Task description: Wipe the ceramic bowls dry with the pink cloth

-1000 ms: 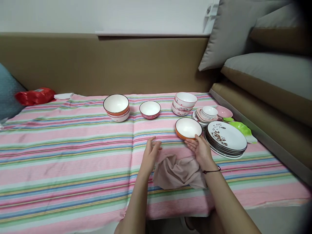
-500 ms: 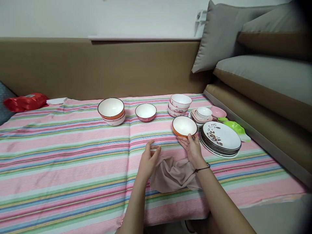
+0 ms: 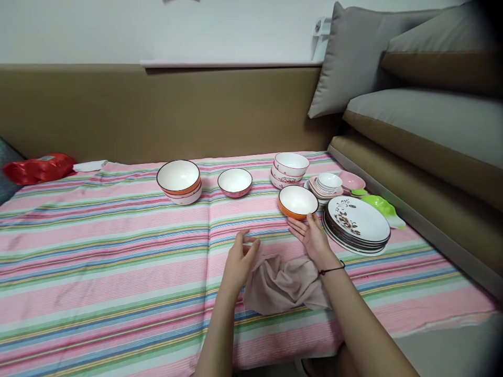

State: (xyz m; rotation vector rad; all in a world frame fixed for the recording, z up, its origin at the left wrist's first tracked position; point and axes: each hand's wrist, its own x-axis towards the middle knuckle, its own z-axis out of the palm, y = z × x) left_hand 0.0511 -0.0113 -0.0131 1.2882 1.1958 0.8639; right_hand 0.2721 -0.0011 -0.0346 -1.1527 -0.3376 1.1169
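An orange bowl (image 3: 298,201) with a white inside and a dark rim sits on the striped cloth, left of the plate stack. My right hand (image 3: 314,242) is at its near side, palm turned up and fingers stretched out; the thumb appears to touch the bowl's near right edge. To the left, my left hand (image 3: 240,256) hovers over the striped cloth with its fingers apart and nothing in them. Between my forearms lies a crumpled brownish-pink cloth (image 3: 281,288). Beyond my left hand stands a small pink-sided bowl (image 3: 234,183).
Stacked bowls stand at the left (image 3: 178,180) and back right (image 3: 290,166). Decorated plates (image 3: 359,220), small white dishes (image 3: 329,181), a pink dish (image 3: 351,180) and a green leaf-shaped dish (image 3: 379,207) crowd the right. A red packet (image 3: 41,168) lies far left; cushions (image 3: 428,115) rise at right.
My right hand has shifted slightly right, its thumb moving along the near edge of the orange bowl. The bowl has edged slightly away from me. My left hand stays nearly still.
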